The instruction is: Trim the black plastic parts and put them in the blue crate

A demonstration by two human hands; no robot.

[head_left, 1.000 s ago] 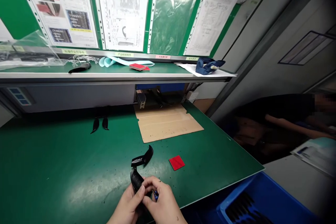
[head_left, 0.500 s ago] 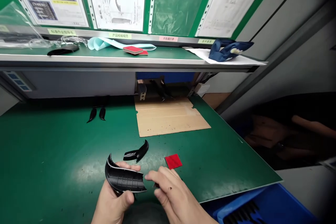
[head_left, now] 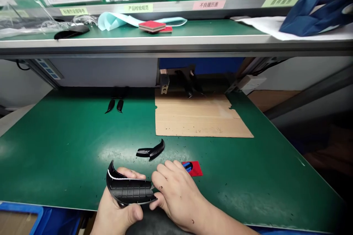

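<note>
A curved black ribbed plastic part (head_left: 129, 191) is gripped by the left hand (head_left: 116, 211) at the near edge of the green bench mat (head_left: 55, 154); its right end is pinched by the right hand (head_left: 176, 194), a blue-handled tool (head_left: 188, 165) tucked beneath the fingers. A smaller black curved piece (head_left: 151, 151), a red square pad (head_left: 196, 169) and flattened cardboard (head_left: 198, 115) lie beyond. Shelf labels, among them 产品检验规范 (head_left: 138, 7), are legible.
</note>
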